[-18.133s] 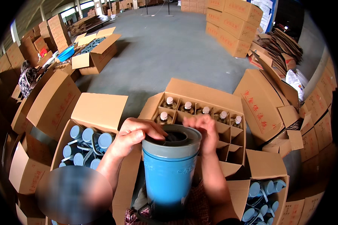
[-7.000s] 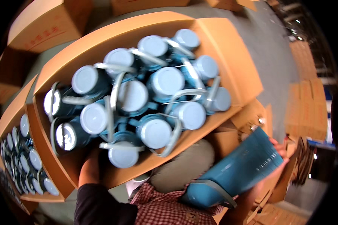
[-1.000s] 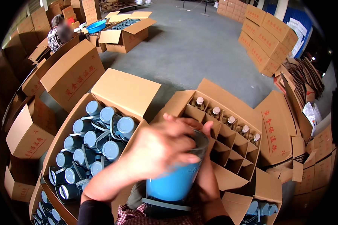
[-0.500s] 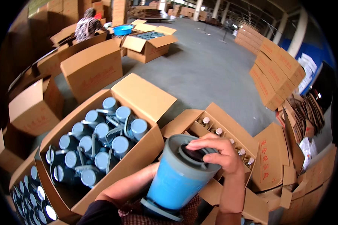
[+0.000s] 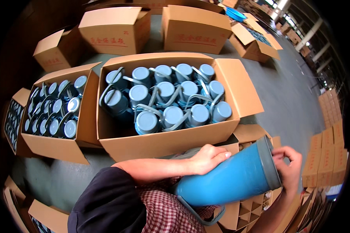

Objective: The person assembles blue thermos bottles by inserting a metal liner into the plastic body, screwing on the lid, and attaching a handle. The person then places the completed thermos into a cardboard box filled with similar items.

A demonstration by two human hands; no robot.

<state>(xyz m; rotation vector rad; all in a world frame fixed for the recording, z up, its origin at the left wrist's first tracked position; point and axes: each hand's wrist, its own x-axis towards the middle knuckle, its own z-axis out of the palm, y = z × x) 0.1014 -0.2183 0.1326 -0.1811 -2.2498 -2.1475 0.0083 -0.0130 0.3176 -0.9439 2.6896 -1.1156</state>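
A blue thermos flask (image 5: 225, 174) with a grey end ring lies tilted across my lap, that ring pointing right and its grey carrying handle (image 5: 202, 217) hanging below. My left hand (image 5: 210, 159) is closed against the upper side of the blue body. At the grey end, my right hand (image 5: 287, 167) has its fingers curled in toward the end face; the ring hides what the fingertips hold, if anything. Just beyond my left arm stands an open carton (image 5: 163, 149) holding several blue thermos flasks (image 5: 167, 89) with round grey-blue lids and handles.
A divided carton (image 5: 243, 211) lies partly under the flask. More open cartons of flasks (image 5: 54, 126) stand to the left. Closed-in cartons (image 5: 194, 29) line the far side, with a blue basin (image 5: 235, 14) behind. Stacked cartons (image 5: 324, 155) rise at the right.
My view has swung left. The flask has tipped from nearly upright to lying toward the right. My left hand now shows on its body, and my right hand has shifted right with the grey end.
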